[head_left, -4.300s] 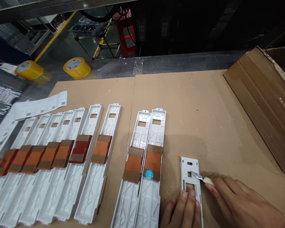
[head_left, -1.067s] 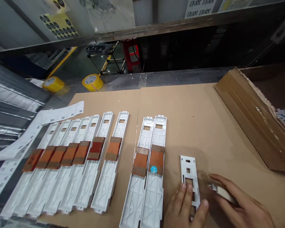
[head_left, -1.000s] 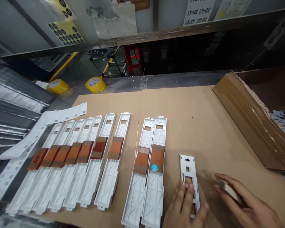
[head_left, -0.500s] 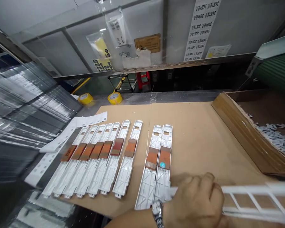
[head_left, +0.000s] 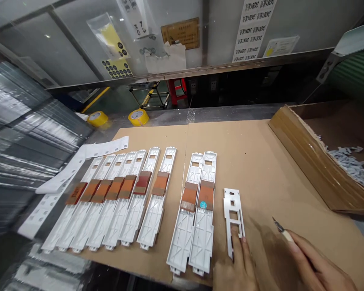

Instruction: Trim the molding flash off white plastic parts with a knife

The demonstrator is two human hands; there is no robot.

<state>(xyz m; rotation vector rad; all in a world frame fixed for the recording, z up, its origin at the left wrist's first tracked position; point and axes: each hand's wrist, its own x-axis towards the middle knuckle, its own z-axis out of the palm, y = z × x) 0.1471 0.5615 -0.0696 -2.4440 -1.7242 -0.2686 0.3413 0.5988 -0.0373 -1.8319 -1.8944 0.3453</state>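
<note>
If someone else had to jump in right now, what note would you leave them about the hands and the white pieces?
Left hand: fingers pressed flat on the near end of the small white plate, pinning it to the cardboard sheet.
Right hand: holds a small knife, blade up off the sheet, right of the plate, not touching it.
Done: nine long white trays lie in rows to the left, each with a brown pad; the nearest tray also carries a blue sticker.
Left: the plate has no pad or sticker. White scraps sit in the cardboard box on the right.

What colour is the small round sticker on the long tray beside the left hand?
Light blue, with white marks; the round sticker shows in the head view.
</note>
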